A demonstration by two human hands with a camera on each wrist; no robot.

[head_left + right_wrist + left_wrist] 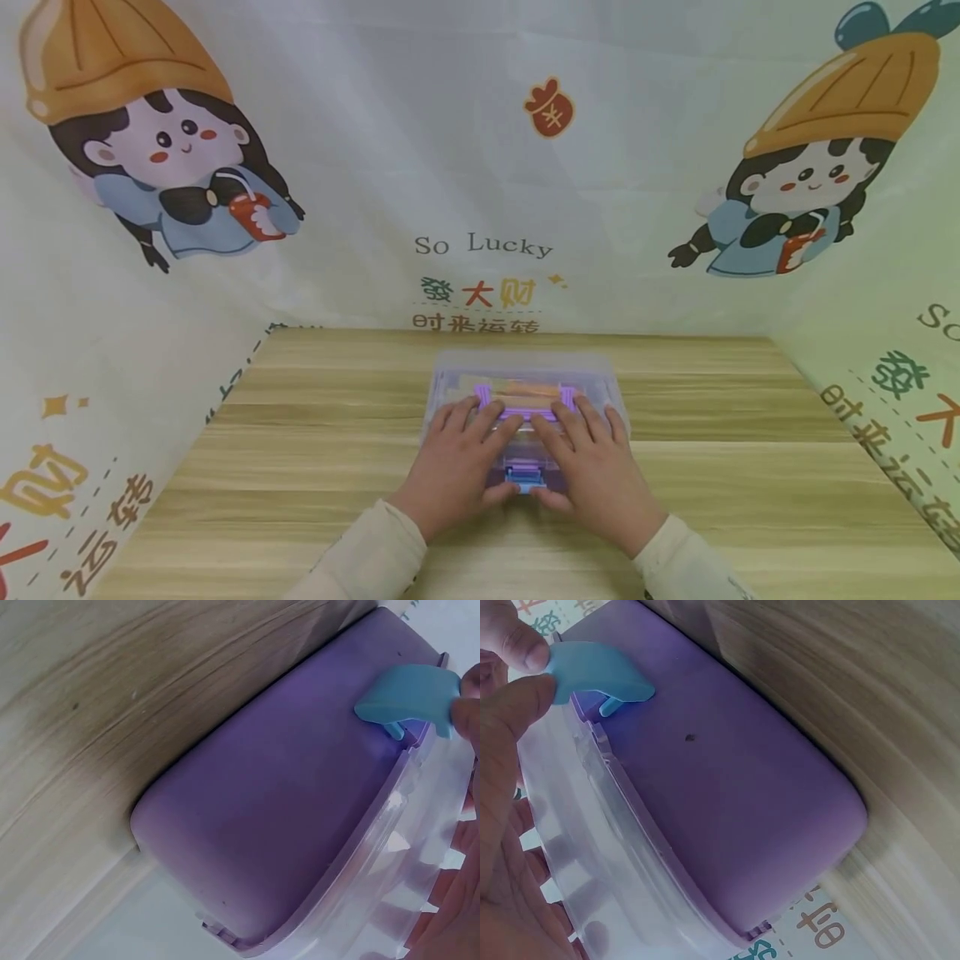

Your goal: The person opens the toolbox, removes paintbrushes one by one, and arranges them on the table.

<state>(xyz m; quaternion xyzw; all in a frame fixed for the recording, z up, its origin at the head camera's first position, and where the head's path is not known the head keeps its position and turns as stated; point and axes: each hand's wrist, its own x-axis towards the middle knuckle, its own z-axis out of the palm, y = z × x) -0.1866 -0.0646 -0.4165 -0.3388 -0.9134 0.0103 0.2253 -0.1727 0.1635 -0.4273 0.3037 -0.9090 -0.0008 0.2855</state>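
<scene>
A storage box with a clear lid (525,363) and a purple base (727,802) sits between both hands. The left hand (453,454) lies on the lid's left half, its fingers spread forward. The right hand (600,467) mirrors it on the right half. Both thumbs touch the blue latch (525,477) at the front, whose lower end stands out from the base in the left wrist view. Close to the fingertips is a purple handle (527,414) on top. Orange and pale contents show through the lid, too blurred to name.
The box stands on a wood-grain table (315,475). Behind it and at the sides hangs a white printed cloth (480,167) with cartoon figures and lettering.
</scene>
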